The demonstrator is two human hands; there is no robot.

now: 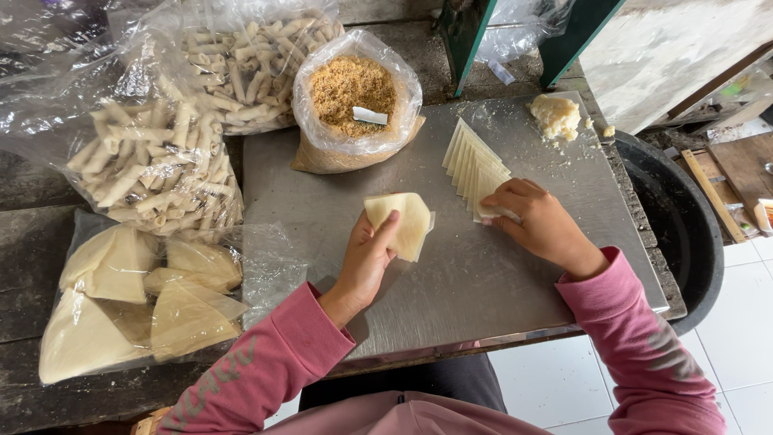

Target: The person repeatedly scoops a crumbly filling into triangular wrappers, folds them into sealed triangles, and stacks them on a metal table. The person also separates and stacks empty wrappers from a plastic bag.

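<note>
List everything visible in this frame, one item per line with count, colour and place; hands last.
metal tabletop: one, grey steel, centre
fanned wrapper sheets: one stack, pale cream, on the tabletop under the right fingertips
single wrapper: one, pale cream, held above the tabletop
lump of dough: one, pale yellow, far right corner of the tabletop
bag of crumbs: one, clear plastic with brown crumbs and a small white scoop, far edge
bags of rolled sticks: two, clear with beige rolls, upper left
bag of triangular wrappers: one, clear with cream triangles, lower left
black tub: one, right of the tabletop
left hand: pink sleeve, grips the single wrapper
right hand: pink sleeve, fingers on the fanned stack
</note>
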